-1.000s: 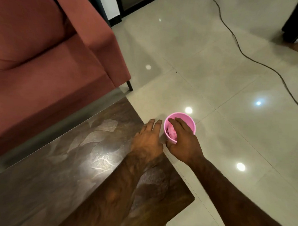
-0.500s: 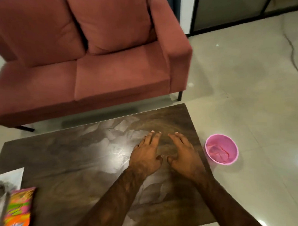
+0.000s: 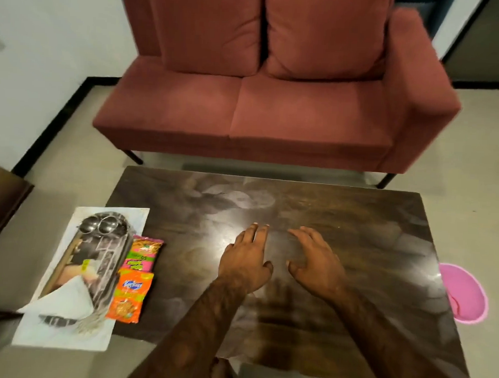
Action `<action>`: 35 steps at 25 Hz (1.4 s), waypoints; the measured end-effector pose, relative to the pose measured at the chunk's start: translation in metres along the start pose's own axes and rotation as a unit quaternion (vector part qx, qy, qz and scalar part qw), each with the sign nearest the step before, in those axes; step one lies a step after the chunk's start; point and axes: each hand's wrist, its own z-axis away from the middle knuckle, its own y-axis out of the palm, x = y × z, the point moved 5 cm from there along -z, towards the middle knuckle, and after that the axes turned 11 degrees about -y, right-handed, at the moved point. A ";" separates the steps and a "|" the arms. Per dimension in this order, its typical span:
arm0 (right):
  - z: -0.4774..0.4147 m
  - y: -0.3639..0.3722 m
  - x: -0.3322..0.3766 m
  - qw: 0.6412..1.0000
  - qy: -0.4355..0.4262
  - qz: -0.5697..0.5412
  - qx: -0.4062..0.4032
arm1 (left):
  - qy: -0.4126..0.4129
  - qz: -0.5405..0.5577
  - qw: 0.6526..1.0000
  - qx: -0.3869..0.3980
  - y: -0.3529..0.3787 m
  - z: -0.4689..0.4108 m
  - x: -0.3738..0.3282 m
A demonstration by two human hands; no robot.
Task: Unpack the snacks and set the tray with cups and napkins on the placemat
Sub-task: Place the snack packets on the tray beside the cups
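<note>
**Open hands at mid-worktop, tray and snacks off to the left**

Left hand and right hand side by side, palms down over the middle of the dark worktop, fingers straight and slightly spread, holding nothing; touching the surface or just above it, hard to tell. Well to the left, on a white placemat reaching past the worktop's left edge: a long tray with 2 metal cups at the far end and a white napkin at the near end. Just beside the tray's right side, end to end, a pink-green snack packet farther off and an orange snack packet nearer. Bare worktop between packets and hands. Beyond, a red sofa. On the floor by the right edge, a pink basin.
</note>
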 end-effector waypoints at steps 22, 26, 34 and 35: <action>-0.109 0.213 0.250 0.966 -0.151 -0.028 0.207 | -0.275 0.143 0.949 0.050 -0.016 0.053 0.348; -0.127 0.237 0.255 0.958 -0.146 -0.020 0.245 | -0.310 0.185 0.931 0.047 -0.011 0.044 0.369; -0.171 0.297 0.262 0.968 -0.033 -0.072 0.238 | -0.348 0.189 0.909 0.132 0.039 0.016 0.424; -0.177 0.306 0.263 0.969 -0.018 -0.090 0.230 | -0.347 0.159 0.913 0.144 0.049 0.015 0.430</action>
